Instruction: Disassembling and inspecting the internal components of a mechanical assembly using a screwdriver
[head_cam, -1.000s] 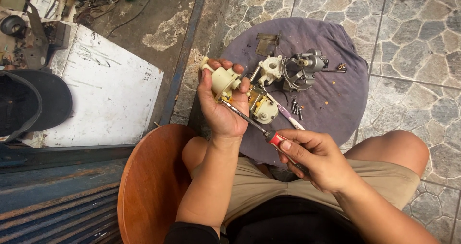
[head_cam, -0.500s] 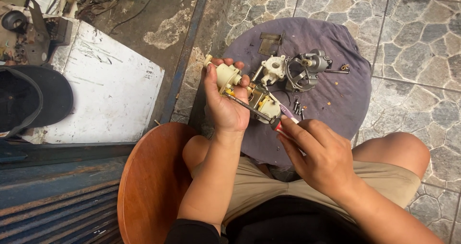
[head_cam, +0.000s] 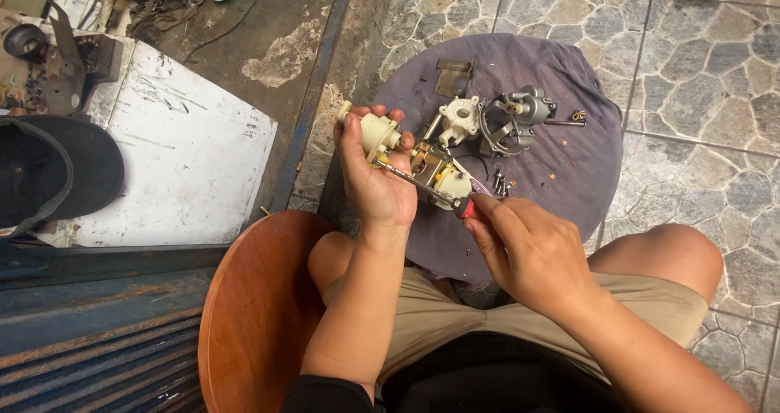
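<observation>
A cream plastic housing [head_cam: 375, 130] is gripped in the closed left hand [head_cam: 375, 181], above the grey cloth [head_cam: 569, 165]; a red-handled screwdriver [head_cam: 426, 187] is pinched in the closed right hand [head_cam: 532, 250], its tip set against the housing; a metal carburettor body [head_cam: 512, 121] and loose screws [head_cam: 500, 183] are laid on the cloth.

This looks like an informal repair workshop on a stone-tiled floor [head_cam: 691, 56]. Small engine parts [head_cam: 512, 121] and screws [head_cam: 500, 184] lie on a grey cloth [head_cam: 561, 185]; left of the cloth, grimy tools [head_cam: 57, 64] clutter beside a scuffed white board [head_cam: 179, 169].
</observation>
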